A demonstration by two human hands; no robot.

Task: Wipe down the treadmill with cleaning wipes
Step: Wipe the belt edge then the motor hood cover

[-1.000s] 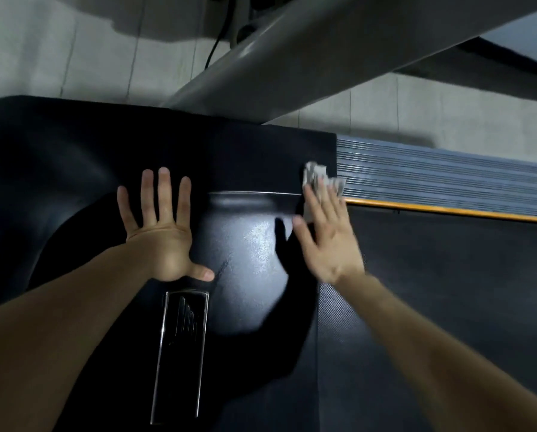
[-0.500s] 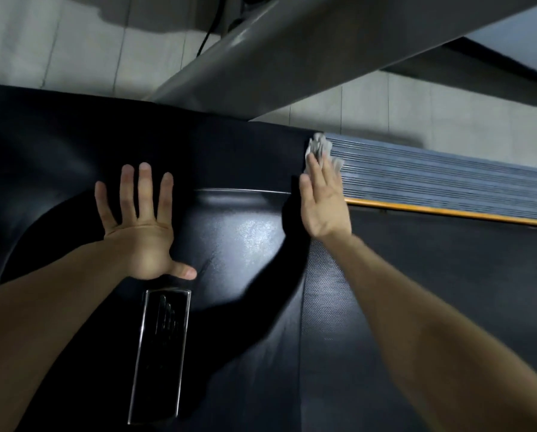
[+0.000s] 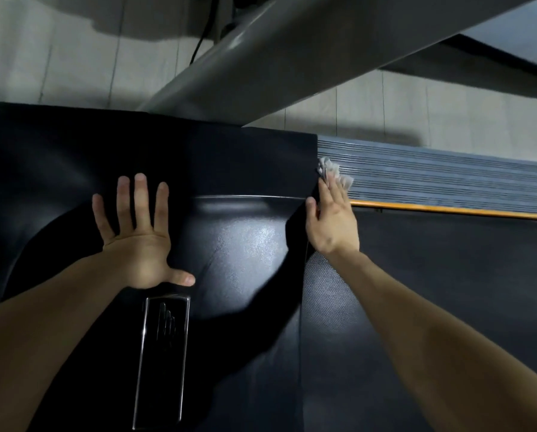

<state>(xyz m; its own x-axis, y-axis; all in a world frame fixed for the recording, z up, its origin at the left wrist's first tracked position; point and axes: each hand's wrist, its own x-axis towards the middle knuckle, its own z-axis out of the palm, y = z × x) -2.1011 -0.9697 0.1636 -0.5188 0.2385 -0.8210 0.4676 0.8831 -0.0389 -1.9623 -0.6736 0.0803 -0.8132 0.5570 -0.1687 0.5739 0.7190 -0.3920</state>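
Wipe (image 3: pixel 329 168) seemingly pressed under flat right hand (image 3: pixel 332 224), left hand (image 3: pixel 139 244) splayed on treadmill cover (image 3: pixel 245 157).

No readable text, chrome-framed badge (image 3: pixel 162 360) on the black treadmill cover (image 3: pixel 229 157), its mark illegible

Black motor cover (image 3: pixel 229 238) with glossy sheen; dark belt (image 3: pixel 326 294) with fine dotted weave; grey side rail (image 3: pixel 447 179) ribbed in parallel lines, edged by an orange stripe (image 3: pixel 447 209); white wipe (image 3: pixel 331 168); grey upright (image 3: pixel 292 57); pale tiled floor (image 3: pixel 74 63).
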